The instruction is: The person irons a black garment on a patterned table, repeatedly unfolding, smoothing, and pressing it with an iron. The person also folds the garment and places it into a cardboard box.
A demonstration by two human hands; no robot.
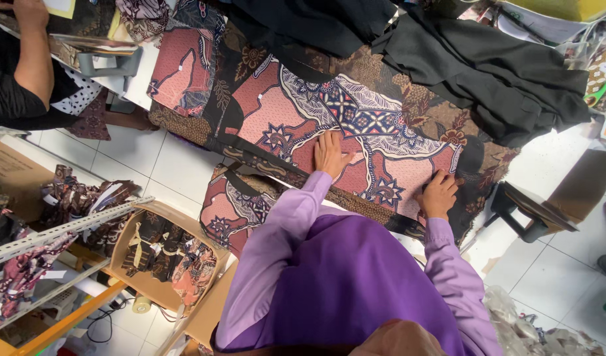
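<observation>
Left hand [331, 154] lies flat, fingers spread, on the batik cloth [356, 125]; right hand [439, 194] curls, pinching its near edge. Beyond them black fabric [494, 72] overlaps the cloth. The table beneath is hidden.

Worktable [137, 79] under patterned batik cloth [356, 125], black fabric [487, 72] heaped on its far side

Under both hands lay a cloth [356, 125] in pink, brown and dark blue, with white-lined flower and leaf patterns. Beyond it, away from the hands, the fabric [487, 72] was plain black. The sleeves [283, 224] above the hands were light purple.
</observation>
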